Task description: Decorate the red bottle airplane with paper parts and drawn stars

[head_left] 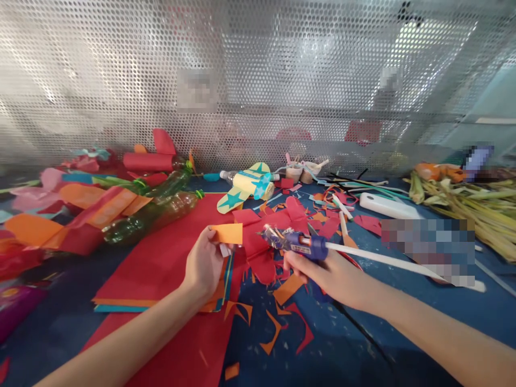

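My left hand (205, 258) pinches a small orange paper piece (229, 234) over the stack of coloured sheets. A whitish bit shows below its fingers, too small to name. In my right hand (318, 274) is a blue glue gun (302, 243), its nozzle pointing left toward the orange piece, with a gap between them. A long white glue stick (387, 256) sticks out of the gun's back end. Under the nozzle lie red paper cutouts (262, 266). Behind them rests a plastic bottle wrapped in yellow paper with blue stars (245, 184), shaped like a plane.
Red sheets (161, 252) cover the table's left middle. Green plastic bottles (161, 212) and orange-red paper shapes (76, 220) crowd the left. Paper scraps (271, 333) litter the front. Two small cups (293, 172), a white tool handle (387, 205) and dry husks (467, 209) lie farther back. A perforated metal screen (258, 80) stands behind.
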The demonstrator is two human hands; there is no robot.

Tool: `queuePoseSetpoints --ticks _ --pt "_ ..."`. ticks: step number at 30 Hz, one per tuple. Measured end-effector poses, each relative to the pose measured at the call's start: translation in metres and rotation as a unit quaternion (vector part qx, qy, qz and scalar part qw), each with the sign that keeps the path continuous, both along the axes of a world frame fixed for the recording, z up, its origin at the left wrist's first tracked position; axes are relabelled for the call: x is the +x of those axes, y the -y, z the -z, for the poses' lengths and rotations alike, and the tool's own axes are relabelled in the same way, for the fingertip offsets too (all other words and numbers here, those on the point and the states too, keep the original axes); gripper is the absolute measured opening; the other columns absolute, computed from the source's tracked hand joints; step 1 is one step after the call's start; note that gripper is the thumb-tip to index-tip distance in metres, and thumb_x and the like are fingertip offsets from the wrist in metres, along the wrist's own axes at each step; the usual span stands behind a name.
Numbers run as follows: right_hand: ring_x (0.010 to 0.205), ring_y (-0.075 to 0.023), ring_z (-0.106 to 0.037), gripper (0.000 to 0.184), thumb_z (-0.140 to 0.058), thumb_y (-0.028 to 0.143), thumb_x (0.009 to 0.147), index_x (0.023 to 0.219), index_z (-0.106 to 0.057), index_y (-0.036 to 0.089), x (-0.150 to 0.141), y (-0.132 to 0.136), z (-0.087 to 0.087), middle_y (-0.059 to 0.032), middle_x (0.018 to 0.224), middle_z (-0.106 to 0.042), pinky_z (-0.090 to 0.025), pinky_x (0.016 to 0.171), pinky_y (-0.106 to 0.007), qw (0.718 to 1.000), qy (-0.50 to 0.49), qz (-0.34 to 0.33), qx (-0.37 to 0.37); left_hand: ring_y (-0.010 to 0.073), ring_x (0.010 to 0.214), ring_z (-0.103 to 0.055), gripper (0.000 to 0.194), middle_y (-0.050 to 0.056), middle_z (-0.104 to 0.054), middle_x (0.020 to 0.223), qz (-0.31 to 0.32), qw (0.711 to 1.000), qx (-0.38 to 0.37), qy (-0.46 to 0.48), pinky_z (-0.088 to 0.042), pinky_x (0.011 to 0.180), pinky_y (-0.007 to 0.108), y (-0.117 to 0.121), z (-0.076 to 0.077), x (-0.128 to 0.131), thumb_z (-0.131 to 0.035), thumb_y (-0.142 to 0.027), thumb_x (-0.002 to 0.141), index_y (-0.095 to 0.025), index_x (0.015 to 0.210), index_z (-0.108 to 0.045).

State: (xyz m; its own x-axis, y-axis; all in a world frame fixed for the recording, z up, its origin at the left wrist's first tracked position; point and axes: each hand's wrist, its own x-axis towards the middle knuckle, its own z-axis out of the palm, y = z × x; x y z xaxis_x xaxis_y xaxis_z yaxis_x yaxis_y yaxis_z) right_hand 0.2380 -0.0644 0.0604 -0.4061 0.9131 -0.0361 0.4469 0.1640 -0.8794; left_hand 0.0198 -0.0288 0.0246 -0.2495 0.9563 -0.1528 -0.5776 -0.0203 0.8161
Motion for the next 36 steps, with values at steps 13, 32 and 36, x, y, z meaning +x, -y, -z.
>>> queuePoseSetpoints --ticks 13,32,36 --pt "0.058 -0.0126 -0.05 0.035 -0.049 0.047 0.089 0.069 -0.053 0.019 -0.022 -0.008 -0.016 0.0006 0.062 -0.053 -0.038 0.057 -0.027 1.0 0.0 -0.012 0.015 0.0118 0.042 -0.048 0.024 -0.002 -0.048 0.05 -0.009 1.0 -0.001 0.021 -0.044 0.046 0.022 0.005 -0.005 0.003 -0.037 -0.011 0.083 -0.019 0.063 -0.048" --pt "0.066 -0.0152 -0.054 0.035 -0.045 0.051 0.09 0.075 -0.052 0.021 -0.028 -0.004 -0.023 0.0001 0.068 -0.055 -0.04 0.065 -0.029 0.998 0.026 -0.036 0.045 0.0123 0.053 -0.055 0.014 -0.003 -0.054 0.059 -0.029 0.999 -0.019 0.017 -0.046 0.049 0.021 0.006 -0.005 0.007 -0.049 -0.015 0.077 -0.019 0.064 -0.052" --pt "0.063 -0.0144 -0.052 0.036 -0.044 0.052 0.09 0.074 -0.05 0.02 -0.027 -0.005 -0.023 0.0006 0.066 -0.054 -0.039 0.062 -0.029 0.998 0.035 -0.019 0.049 0.0123 0.053 -0.055 0.013 -0.003 -0.054 0.06 -0.037 0.999 -0.03 0.023 -0.046 0.049 0.021 0.005 -0.004 0.007 -0.048 -0.014 0.077 -0.019 0.066 -0.052"
